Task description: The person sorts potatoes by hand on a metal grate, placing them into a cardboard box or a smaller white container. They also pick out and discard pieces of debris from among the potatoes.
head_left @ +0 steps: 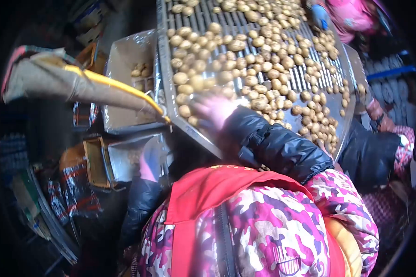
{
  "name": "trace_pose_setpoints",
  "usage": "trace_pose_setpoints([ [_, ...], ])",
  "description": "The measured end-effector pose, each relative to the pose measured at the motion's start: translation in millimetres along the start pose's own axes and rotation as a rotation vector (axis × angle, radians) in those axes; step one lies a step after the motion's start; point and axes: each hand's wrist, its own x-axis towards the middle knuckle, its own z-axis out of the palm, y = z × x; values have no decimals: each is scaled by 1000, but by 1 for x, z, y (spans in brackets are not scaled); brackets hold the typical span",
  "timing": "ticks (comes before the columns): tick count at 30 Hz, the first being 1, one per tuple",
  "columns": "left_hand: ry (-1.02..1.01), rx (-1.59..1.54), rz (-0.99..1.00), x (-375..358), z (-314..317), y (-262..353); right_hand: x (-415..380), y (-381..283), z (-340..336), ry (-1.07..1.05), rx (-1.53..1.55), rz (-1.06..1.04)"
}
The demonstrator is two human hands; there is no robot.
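My right hand (pixel 215 109), in a pink glove and blurred by motion, reaches over the lower left part of a slatted metal sorting table (pixel 198 21). Beside its fingers lie several potatoes (pixel 185 111); whether it grips any is smeared out. My left hand (pixel 149 160) hangs left of the table above a grey-white bin (pixel 122 159). Its fingers are too dim to make out, and nothing shows clearly in it. Loose potatoes (pixel 272 60) cover much of the slats, with a denser heap at the lower right.
A plastic-lined box (pixel 125 51) with some potatoes stands left of the table. A brown padded flap with a yellow edge (pixel 101 85) juts across it. Another person's blue-gloved hand (pixel 320 17) is at the far right edge; a co-worker's dark garment (pixel 370 154) shows at right.
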Motion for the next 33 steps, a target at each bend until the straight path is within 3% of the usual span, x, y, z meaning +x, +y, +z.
trace_pose_setpoints([
  [1,-122,15,74,19,13,4,-14,18,-23,-83,-100,-66],
  [2,-235,25,154,39,27,7,-18,30,-35,-184,-116,63],
  [4,-230,485,596,46,70,52,-41,52,-58,-175,-147,457],
  [6,-246,747,867,68,90,71,-71,70,-96,-176,-248,587],
  [8,-195,952,998,84,124,85,-131,123,-86,13,-180,773],
  [10,-141,1099,982,109,137,82,-180,127,-84,48,-330,779],
  [12,13,1300,948,127,148,74,-206,111,-77,174,-151,973],
  [14,-62,1431,874,136,155,62,-194,81,-91,15,-91,1105],
  [16,-87,1541,943,143,154,44,-157,60,-111,-130,95,1135],
  [17,-97,1532,950,140,155,47,-146,60,-110,-100,51,947],
  [20,-172,1448,898,133,152,60,-90,82,-102,82,-50,534],
  [22,-204,1421,835,130,152,68,-39,123,-94,161,5,476],
  [26,-211,1269,889,127,145,70,59,195,-78,-7,-88,509],
  [29,-277,1069,1039,124,143,81,86,196,-87,-167,-124,634],
  [31,-309,834,962,117,141,75,89,213,-77,-195,-113,612],
  [32,-323,719,921,114,140,72,85,216,-78,-128,117,703],
  [33,-374,540,754,114,146,76,81,205,-96,-50,453,770],
])
